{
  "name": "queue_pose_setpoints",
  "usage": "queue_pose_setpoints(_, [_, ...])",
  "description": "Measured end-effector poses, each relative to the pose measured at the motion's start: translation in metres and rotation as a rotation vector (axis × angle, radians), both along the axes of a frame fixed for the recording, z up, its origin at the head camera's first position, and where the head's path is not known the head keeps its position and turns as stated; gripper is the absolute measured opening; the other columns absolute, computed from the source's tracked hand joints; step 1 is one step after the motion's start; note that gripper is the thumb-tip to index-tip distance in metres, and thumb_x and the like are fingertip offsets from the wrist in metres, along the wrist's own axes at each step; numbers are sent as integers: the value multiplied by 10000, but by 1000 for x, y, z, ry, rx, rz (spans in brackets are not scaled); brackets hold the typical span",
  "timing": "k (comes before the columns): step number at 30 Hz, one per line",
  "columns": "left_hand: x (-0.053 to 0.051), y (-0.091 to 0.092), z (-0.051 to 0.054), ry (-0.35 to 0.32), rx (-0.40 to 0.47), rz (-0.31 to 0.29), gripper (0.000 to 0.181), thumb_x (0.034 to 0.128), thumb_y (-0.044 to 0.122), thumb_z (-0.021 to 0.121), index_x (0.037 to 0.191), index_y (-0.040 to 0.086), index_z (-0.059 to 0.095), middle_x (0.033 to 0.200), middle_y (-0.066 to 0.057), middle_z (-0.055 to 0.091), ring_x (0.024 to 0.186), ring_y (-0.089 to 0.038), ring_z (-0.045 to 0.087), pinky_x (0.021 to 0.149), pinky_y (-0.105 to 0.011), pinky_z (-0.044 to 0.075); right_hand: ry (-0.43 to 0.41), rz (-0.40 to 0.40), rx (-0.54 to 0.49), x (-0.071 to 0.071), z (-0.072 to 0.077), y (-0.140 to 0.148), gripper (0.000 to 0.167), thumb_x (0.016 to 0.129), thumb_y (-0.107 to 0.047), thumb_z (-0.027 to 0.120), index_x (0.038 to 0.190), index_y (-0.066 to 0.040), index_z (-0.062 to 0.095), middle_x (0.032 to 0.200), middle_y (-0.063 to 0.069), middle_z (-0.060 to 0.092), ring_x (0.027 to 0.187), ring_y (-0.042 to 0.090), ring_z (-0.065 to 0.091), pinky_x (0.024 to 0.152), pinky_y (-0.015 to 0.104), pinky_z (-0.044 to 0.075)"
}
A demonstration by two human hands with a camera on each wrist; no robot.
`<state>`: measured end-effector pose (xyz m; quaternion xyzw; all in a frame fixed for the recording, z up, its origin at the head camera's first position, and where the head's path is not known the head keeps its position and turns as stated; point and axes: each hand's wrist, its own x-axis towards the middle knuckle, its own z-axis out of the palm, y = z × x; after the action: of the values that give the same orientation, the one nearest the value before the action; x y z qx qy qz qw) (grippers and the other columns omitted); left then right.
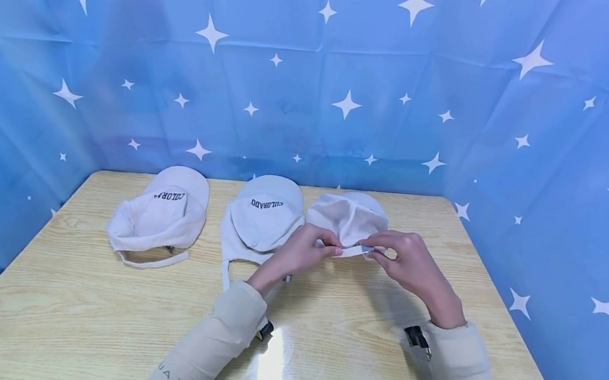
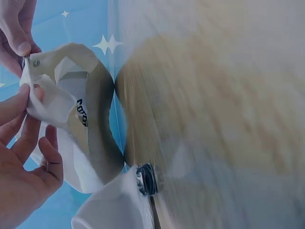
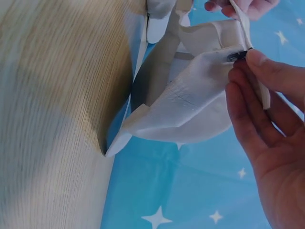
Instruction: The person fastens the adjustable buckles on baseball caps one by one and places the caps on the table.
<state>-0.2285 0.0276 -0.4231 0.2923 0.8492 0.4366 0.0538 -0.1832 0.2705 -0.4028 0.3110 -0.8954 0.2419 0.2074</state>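
Creased blue white-starred cloth (image 1: pixel 290 19) behind and beside pale wood-grain table (image 1: pixel 72 301); bright glare streak (image 1: pixel 271 368) on it.

Clock face centred on the head view.

First cap (image 1: pixel 156 223): white; half past eight; black lettering, partly folded from sight; brim (image 1: pixel 192 182) toward one, curved strap (image 1: pixel 157 263) at its six.

Second cap (image 1: pixel 261 223): white; eight, near centre; "COLORADO" upside down; brim toward twelve, a strap at its seven.

Table (image 1: pixel 72 295): pale wood grain; six; streak of glare (image 1: pixel 270 374).

Backdrop (image 1: pixel 299 42): blue, white stars (image 1: pixel 414 4); nine through twelve to three.
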Motion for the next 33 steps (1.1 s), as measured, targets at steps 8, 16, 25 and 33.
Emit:
queue_pose_setpoints(8, [5,7,4,7,15,65,114,960,224,745,937,137,816,875,33,780,802,-62,637,793,-254,482,-23,-6,3,2,2,-2,220,825,-3,829,1025,-94,815,985,35,810,925,229,765,774,419,603])
queue_pose_setpoints(16, [10,11,7,-2,13,103,104,949,245,759,951,159,818,886,56,781,823,-53,648,810,-258,490,-5,10,-1,1,2,-6,216,820,1,833,1017,-86,816,982,43,811,929,236,768,790,431,608])
queue_pose_setpoints(25, [15,13,8,6,-11,102,104,955,270,749,970,193,818,901,78,779,833,-58,655,793,-267,496,4,11,9,2,1,-9,246,801,25,840,1016,-91,821,978,43,813,914,238,773,770,432,611])
queue_pose_setpoints(33, [17,13,8,-19,2,102,105,963,282,737,972,209,812,907,87,772,842,-58,653,787,-269,492,20,7,8,4,1,-10,246,797,15,843,1019,-91,825,973,56,814,906,247,777,762,433,613])
